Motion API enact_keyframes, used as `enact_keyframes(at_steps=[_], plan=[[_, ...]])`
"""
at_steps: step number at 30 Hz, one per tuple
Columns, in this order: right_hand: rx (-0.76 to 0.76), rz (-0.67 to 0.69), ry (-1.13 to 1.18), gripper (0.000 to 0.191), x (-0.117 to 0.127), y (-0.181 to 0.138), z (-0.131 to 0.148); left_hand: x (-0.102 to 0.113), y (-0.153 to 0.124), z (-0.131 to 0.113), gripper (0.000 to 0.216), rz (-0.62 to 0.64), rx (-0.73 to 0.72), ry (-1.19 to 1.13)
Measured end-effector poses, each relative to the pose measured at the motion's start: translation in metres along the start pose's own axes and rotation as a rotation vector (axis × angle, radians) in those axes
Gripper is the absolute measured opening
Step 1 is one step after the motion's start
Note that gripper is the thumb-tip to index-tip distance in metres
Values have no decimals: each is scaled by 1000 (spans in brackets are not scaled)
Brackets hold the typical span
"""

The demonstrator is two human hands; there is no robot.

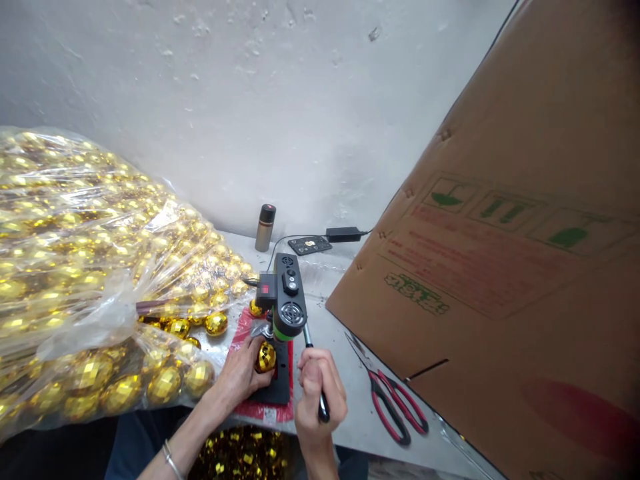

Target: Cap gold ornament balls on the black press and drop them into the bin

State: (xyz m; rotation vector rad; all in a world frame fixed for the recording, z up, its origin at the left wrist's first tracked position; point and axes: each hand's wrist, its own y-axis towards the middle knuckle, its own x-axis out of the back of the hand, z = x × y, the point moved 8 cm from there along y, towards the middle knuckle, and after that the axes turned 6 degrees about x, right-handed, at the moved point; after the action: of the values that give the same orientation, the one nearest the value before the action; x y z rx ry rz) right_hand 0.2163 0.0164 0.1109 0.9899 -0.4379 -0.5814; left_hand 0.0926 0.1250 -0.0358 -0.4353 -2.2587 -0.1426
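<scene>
A small black bench press (290, 293) with a green ring stands on the table, its dark base (277, 393) over a red plastic sheet (239, 347). My left hand (239, 375) is closed around a shiny gold faceted ball (265, 357), keeping it below the press head. The contact between ball and press is hidden from above. My right hand (321, 393) is wrapped round the black-gripped lever (324, 408), whose metal rod runs up to the press. Behind my left hand, another gold ball (257, 307) lies partly covered by the machine.
A big clear plastic bag (115, 293) of gold balls fills the left side, with loose balls (216, 324) at its mouth. Red-handled scissors (397, 407) lie right, beside a large cardboard box (480, 267). A bottle (265, 228) and a power adapter (343, 234) stand behind.
</scene>
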Motion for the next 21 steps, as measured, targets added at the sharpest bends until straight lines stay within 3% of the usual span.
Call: enact_keyframes(at_steps=[12,21], plan=[[-46,-12,-13,27,1,-2,-3,-4,-1,14,60,-92,-134,-168],[-48,-9,1,29,2,1,-2,-10,-6,20,62,-52,-165,-156]])
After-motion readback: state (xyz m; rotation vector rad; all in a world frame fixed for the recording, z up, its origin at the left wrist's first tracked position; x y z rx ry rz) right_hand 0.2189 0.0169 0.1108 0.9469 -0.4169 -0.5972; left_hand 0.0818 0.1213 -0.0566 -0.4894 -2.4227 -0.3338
